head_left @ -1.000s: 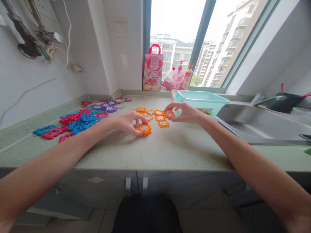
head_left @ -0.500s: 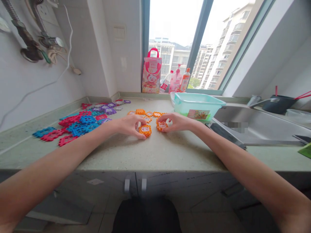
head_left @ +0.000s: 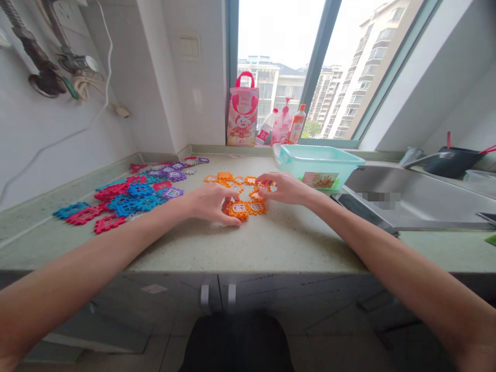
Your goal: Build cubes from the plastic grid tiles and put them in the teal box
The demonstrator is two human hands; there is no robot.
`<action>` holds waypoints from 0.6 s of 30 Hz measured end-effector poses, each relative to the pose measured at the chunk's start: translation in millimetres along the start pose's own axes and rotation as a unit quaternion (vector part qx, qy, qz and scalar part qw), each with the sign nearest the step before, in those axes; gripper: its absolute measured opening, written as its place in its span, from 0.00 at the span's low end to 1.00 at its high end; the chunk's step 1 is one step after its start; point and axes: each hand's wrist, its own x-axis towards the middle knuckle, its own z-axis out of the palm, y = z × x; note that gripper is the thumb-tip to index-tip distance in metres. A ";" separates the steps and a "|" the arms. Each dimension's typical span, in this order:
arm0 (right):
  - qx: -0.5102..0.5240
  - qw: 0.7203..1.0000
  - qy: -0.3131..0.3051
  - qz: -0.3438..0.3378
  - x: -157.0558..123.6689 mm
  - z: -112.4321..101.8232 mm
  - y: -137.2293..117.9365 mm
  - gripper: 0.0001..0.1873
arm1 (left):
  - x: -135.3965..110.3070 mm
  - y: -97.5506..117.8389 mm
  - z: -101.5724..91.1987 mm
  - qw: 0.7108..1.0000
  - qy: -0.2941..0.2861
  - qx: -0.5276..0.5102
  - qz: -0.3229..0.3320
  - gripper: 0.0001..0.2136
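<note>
We see the left hand (head_left: 211,202) low on the speckled pale-green stone tabletop (head_left: 263,248). Its fingers are curled, with thumb and fingertips pinching the orange square plastic tile with a white label (head_left: 239,208). That tile lies flat at the middle front of the tabletop and touches a second orange notched plastic tile (head_left: 257,207) on its right (the edges look meshed, but we cannot tell for sure).

The right hand (head_left: 285,189) sits just behind and to the right of that pair. Its fingers are bent in, pinching a small orange plastic tile (head_left: 264,185) between thumb and forefinger. We cannot tell if this tile is lifted or resting on the tabletop.

A loose scatter of orange plastic tiles (head_left: 227,178) lies just behind both hands. A spread of blue, red and purple plastic tiles (head_left: 127,194) sits well off to the left, near the wall.

A translucent teal plastic tub (head_left: 321,161) stands near the right hand, on its far side. A stainless steel sink (head_left: 403,199) lies to the right of the tub.

On the window ledge stand a pink paper gift bag (head_left: 243,116) and, just beside it, a few pink and orange plastic bottles (head_left: 289,126).
</note>
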 end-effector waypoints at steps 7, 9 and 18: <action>-0.032 0.991 -0.004 0.130 5.8 15.7 -11.8 0.18 | 10.3 -33.6 1.5 0.997 0.069 0.022 -0.015 0.21; -0.051 0.989 -0.016 0.138 7.3 17.3 -14.6 0.18 | 14.6 -50.1 4.6 0.993 0.108 0.056 -0.006 0.19; -0.047 0.987 -0.038 0.149 8.9 8.2 -2.0 0.19 | 20.3 -54.7 9.8 0.994 0.047 0.088 0.033 0.14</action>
